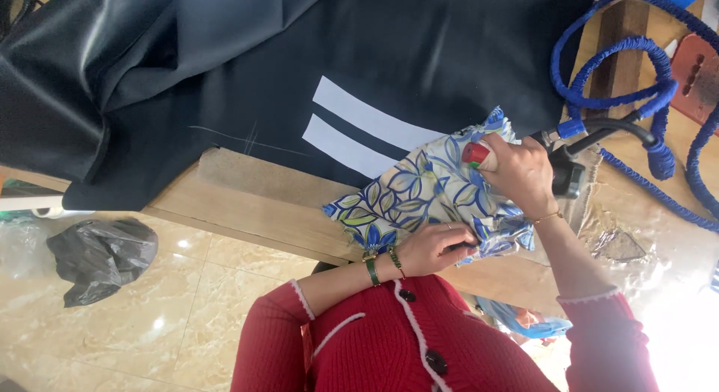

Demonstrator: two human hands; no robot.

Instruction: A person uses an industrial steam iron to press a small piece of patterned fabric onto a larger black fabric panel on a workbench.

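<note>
She stands over the wooden desk (255,205) with both hands on a blue-and-white floral cloth (419,193). The right hand (520,173) has its fingers (498,156) wrapped tight round the handle of a steam iron (479,154), whose red-and-green end pokes out just past the knuckles. The left hand (434,246) presses the cloth's near edge flat, fingers (460,238) together and curled onto the fabric. Beyond the fingertips lies a black garment (225,70) with two white stripes (359,134). A coiled blue hose (636,70) runs off behind the right wrist. A black plastic bag (101,257) sits on the tiled floor.
</note>
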